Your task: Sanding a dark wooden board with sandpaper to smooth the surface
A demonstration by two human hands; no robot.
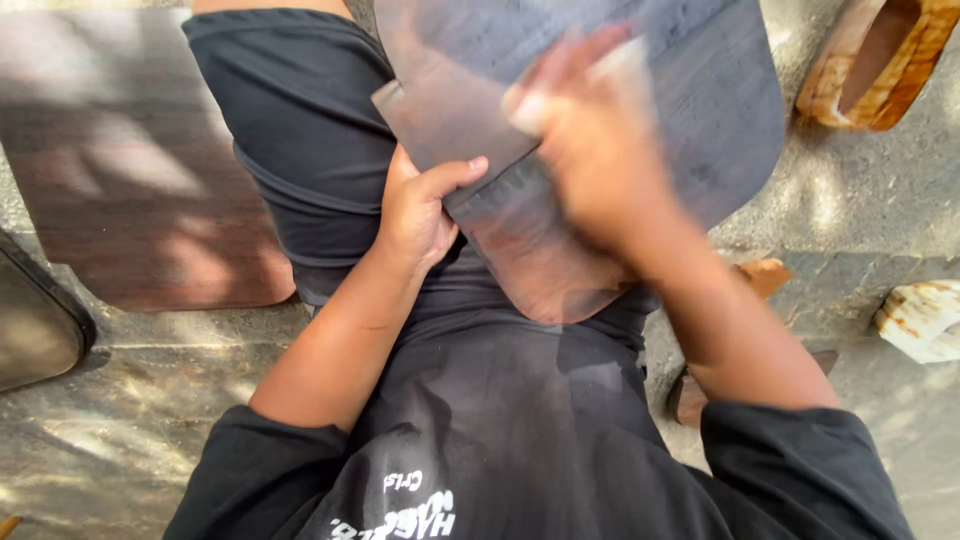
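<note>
A thin dark brown wooden panel (pixel 560 270) with a rounded outline rests on my lap and slopes away from me. My left hand (pixel 420 215) grips its near left edge, thumb on top. My right hand (pixel 590 150) is blurred with motion and presses flat on the panel's face, with a small pale pad or piece of paper (pixel 625 65) under the fingers. I wear black shorts (pixel 300 130) and a black shirt.
A reddish brown wooden board (pixel 130 170) lies on the concrete ground at the left. A dark curved case edge (pixel 35 320) is at the far left. Curved wooden frame pieces lie at the upper right (pixel 880 60) and right (pixel 925 320).
</note>
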